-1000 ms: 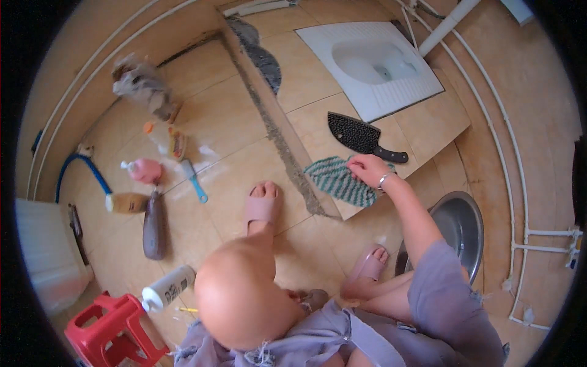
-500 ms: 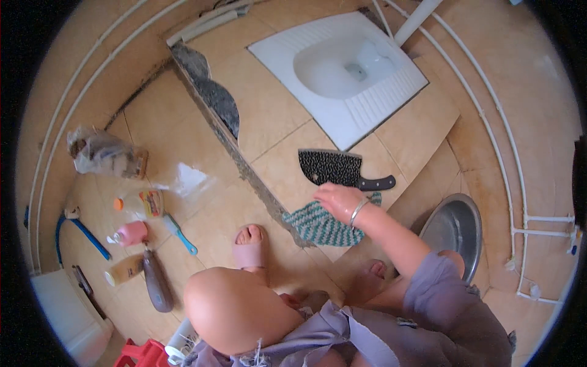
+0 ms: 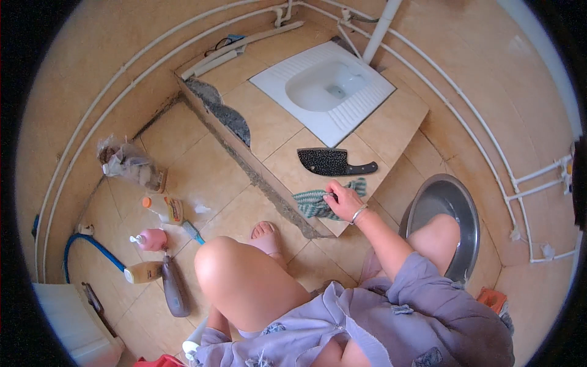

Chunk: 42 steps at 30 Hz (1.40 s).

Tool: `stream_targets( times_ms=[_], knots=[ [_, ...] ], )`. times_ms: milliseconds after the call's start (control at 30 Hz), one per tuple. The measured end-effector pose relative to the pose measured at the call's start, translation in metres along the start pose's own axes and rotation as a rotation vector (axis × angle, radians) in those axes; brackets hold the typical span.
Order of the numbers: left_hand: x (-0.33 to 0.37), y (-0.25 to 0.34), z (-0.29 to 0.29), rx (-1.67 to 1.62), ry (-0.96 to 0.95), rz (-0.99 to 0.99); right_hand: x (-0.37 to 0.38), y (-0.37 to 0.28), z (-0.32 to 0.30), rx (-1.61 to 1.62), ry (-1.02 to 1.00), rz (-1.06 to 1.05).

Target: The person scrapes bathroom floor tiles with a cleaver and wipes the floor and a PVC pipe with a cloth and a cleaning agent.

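A green-and-white striped cloth (image 3: 310, 200) lies crumpled on the tiled step, near its front edge. My right hand (image 3: 343, 200), with a silver bangle at the wrist, is closed on the cloth, fingers pinching its middle. Just beyond it, a cleaver (image 3: 321, 161) with a dark patterned blade and black handle rests flat, handle pointing right. My left forearm (image 3: 217, 322) shows beside my bent knee at the lower left, and the hand itself is hidden behind the leg.
A white squat toilet (image 3: 367, 113) is set in the raised step. At right stands a metal basin (image 3: 469, 235). Left on the floor are a pink pump bottle (image 3: 151, 240), a brown bottle (image 3: 175, 290), other bottles, a plastic bag (image 3: 131, 165) and a blue hose (image 3: 101, 244).
My right hand, earlier laid over the spread cloth, now pinches it, and the cloth is bunched up. The view has shifted, and my left forearm now shows by the knee.
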<state>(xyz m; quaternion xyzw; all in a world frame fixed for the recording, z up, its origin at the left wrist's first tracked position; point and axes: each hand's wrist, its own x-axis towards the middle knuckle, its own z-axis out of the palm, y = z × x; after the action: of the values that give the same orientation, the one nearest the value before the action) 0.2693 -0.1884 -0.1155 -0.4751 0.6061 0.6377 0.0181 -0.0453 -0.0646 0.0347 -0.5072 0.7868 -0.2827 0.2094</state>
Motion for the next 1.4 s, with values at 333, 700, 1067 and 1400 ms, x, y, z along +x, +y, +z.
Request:
stream_targets(
  times_ms=[333, 700, 1067, 1400],
  knots=[
    [-0.027, 0.162, -0.061, -0.094, -0.402, 0.349, -0.010, -0.044, -0.004, 0.215, 0.079, -0.181],
    [0.032, 0.231, -0.011, -0.238, -0.730, 0.388, 0.004, -0.064, -0.035, 0.096, 0.193, -0.271],
    [0.045, 0.244, 0.027, -0.186, -0.700, 0.410, -0.017, 0.062, -0.055, 0.423, 0.071, 0.341],
    [0.106, 0.252, 0.078, -0.159, -0.264, 0.444, 0.048, 0.102, -0.072, 0.003, 0.265, 0.501]
  ],
)
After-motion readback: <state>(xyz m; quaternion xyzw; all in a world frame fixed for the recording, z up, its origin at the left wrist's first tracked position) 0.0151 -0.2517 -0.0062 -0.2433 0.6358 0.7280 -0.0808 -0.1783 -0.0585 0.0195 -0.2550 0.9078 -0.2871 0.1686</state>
